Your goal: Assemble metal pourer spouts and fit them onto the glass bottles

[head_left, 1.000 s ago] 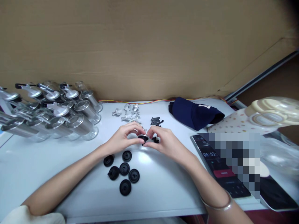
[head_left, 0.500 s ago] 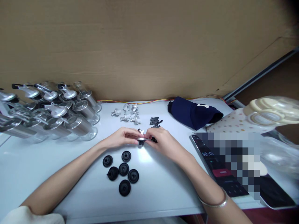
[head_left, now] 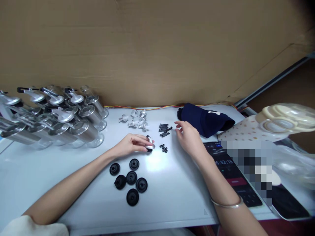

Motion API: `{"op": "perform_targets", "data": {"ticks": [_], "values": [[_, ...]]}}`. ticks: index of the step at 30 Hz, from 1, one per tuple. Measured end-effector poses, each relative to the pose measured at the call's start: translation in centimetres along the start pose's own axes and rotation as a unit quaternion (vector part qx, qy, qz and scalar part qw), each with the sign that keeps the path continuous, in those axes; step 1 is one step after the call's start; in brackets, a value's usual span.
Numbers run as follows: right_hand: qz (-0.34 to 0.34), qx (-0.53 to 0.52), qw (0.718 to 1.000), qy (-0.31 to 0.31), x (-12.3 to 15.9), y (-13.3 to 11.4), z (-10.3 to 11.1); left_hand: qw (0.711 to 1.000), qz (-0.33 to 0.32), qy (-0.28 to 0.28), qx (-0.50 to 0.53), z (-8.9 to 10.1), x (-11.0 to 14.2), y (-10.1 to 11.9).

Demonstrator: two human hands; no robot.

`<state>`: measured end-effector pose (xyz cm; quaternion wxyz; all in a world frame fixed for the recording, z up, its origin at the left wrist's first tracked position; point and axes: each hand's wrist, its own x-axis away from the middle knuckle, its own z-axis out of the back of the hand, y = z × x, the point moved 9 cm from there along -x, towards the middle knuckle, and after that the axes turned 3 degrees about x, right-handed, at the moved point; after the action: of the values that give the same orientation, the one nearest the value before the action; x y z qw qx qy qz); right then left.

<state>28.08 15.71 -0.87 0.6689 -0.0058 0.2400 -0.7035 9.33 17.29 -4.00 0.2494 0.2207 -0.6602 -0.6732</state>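
Centrally, a silver pourer top point(head_left: 150, 147) with a black stopper beneath it is pinched at its left side between the thumb and fingers of the left hand point(head_left: 130, 143). The side grip probably serves to steady the piece while leaving its upper face and right edge accessible; whether the stopper touches the worktop point(head_left: 177, 200) cannot be told.

The right hand point(head_left: 189, 136), right of centre, is loosely curled with thumb and index finger apart, and no object is visible between them. It lies just beside the slender black levers point(head_left: 164, 128), apparently without contact.

The loose parts lie grouped by kind, presumably so that each can be picked out readily: silver pieces point(head_left: 133, 123) above the left hand, small black fittings point(head_left: 164, 148) between the hands, and ribbed black stoppers point(head_left: 132, 178) spread separately at lower centre. Glass-and-metal bottles point(head_left: 85, 131) crowd the left of the frame, some bearing similar pourer tops. A navy cap point(head_left: 209, 119) and a phone point(head_left: 237, 182) occupy the right, seemingly set aside to leave the middle for handling.
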Motion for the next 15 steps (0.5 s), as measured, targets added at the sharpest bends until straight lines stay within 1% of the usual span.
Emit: {"op": "perform_targets", "data": {"ticks": [3,7,11,13,15], "values": [[0.015,0.024,0.999,-0.036,0.1,-0.1,-1.6,1.000,0.007,-0.010,0.002,-0.4,0.1,-0.1],[0.026,0.030,0.998,-0.043,0.1,-0.6,-2.2,0.999,0.024,-0.013,0.043,-1.0,0.3,-0.5],[0.005,0.035,0.999,-0.029,-0.2,-0.4,-1.5,0.996,0.036,-0.047,0.072,-2.3,0.5,-0.8],[-0.007,0.036,0.999,-0.015,-0.3,-0.4,-0.9,0.995,0.037,-0.051,0.077,-2.4,0.5,-0.8],[-0.012,0.024,0.999,0.017,-0.4,-0.4,0.1,0.994,0.041,-0.046,0.086,-2.3,0.4,-0.9]]}}
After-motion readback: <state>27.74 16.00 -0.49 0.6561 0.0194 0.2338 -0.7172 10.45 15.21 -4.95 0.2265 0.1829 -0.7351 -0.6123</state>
